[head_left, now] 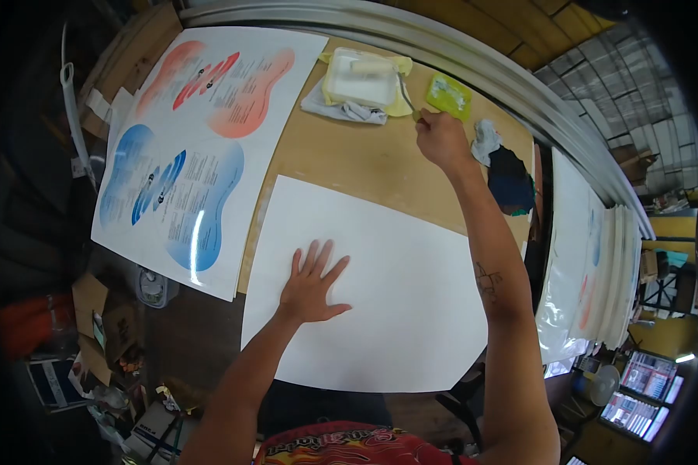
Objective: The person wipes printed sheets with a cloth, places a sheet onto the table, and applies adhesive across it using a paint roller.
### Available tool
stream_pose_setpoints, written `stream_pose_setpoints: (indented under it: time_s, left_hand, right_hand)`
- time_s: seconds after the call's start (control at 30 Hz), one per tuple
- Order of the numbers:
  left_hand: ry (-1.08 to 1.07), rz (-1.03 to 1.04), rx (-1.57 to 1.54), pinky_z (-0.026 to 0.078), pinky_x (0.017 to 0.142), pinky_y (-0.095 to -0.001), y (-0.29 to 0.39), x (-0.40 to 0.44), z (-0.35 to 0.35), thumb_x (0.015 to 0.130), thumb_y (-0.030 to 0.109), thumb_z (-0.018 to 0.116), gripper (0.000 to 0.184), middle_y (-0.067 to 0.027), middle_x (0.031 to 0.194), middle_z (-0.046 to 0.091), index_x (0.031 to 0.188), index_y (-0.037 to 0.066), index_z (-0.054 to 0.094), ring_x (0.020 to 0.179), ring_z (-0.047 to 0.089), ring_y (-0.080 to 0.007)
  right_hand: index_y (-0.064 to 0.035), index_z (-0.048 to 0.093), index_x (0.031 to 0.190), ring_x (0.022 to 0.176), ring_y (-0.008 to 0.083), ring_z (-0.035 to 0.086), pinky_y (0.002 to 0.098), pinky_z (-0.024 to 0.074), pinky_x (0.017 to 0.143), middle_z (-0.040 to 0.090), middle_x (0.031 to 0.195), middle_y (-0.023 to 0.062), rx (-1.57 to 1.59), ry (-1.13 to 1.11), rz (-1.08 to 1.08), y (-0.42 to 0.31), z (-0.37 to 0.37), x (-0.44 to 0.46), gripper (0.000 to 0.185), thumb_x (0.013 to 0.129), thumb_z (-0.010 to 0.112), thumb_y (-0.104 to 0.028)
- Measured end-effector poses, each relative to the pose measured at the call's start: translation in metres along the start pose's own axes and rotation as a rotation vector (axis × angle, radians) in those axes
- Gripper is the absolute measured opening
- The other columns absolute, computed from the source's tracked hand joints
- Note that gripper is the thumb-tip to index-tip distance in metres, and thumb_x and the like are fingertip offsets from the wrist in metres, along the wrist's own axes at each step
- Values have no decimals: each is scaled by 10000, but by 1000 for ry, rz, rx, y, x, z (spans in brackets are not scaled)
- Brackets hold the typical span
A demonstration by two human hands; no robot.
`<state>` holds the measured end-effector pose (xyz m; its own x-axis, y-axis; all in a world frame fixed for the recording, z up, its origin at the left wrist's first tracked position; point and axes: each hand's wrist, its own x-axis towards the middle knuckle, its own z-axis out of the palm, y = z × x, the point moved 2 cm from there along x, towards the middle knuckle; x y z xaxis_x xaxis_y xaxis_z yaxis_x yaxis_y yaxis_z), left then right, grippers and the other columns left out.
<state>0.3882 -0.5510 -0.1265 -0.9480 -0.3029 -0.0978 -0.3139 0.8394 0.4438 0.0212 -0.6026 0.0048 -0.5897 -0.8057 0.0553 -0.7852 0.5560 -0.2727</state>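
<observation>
My left hand (315,285) lies flat with spread fingers on a large white sheet (395,302) at the near side of the tan board (349,163). Beyond the sheet, my right hand (442,138) is closed around the handle of a paint roller (374,67). The roller's pale sleeve rests in a white tray (361,89), which sits on yellow and grey cloths. Just right of the tray and beyond my right hand is a lime-green container (448,98) with whitish residue.
Printed sheets (202,155) with red and blue shapes lie at the left. A grey rag (485,142) and a dark cloth (510,180) are on the board's right side. Metal rails (442,39) run along the far edge. More wrapped sheets (570,256) stand at the right.
</observation>
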Motion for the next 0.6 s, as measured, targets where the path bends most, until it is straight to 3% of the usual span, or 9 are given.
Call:
stream_pose_setpoints:
  time_s: [0.23, 0.47, 0.57, 0.6]
  left_hand:
    - [-43, -4, 12, 86, 1194, -646, -1, -2, -2, 834, 723, 598, 964, -205, 1666, 94, 1593, 219, 282, 1527, 76, -440]
    - [-48, 8, -14, 54, 1203, -633, -6, -4, -3, 851, 724, 571, 959, -204, 1670, 79, 1598, 207, 266, 1532, 52, -434]
    - [-30, 14, -36, 49, 1204, -630, -7, -5, -1, 858, 719, 566, 953, -204, 1669, 85, 1598, 197, 266, 1532, 53, -432]
    - [-33, 15, -34, 53, 1204, -631, -6, -5, -2, 861, 718, 563, 949, -206, 1667, 93, 1597, 196, 268, 1532, 59, -431]
  right_hand:
    - [-7, 716, 1020, 964, 427, 691, 480, 562, 860, 705, 986, 281, -128, -36, 65, 10, -7, 10, 257, 840, 595, -145]
    - [22, 711, 959, 957, 440, 687, 489, 556, 865, 692, 951, 312, -233, 67, 110, -9, -29, 4, 242, 844, 598, -160]
    - [20, 713, 1005, 954, 463, 676, 499, 543, 886, 692, 932, 309, -162, 87, 48, -31, -42, -6, 273, 855, 607, -183]
    - [14, 715, 1039, 894, 437, 692, 488, 556, 828, 700, 907, 290, -72, 91, 77, -29, -40, -8, 288, 866, 614, -193]
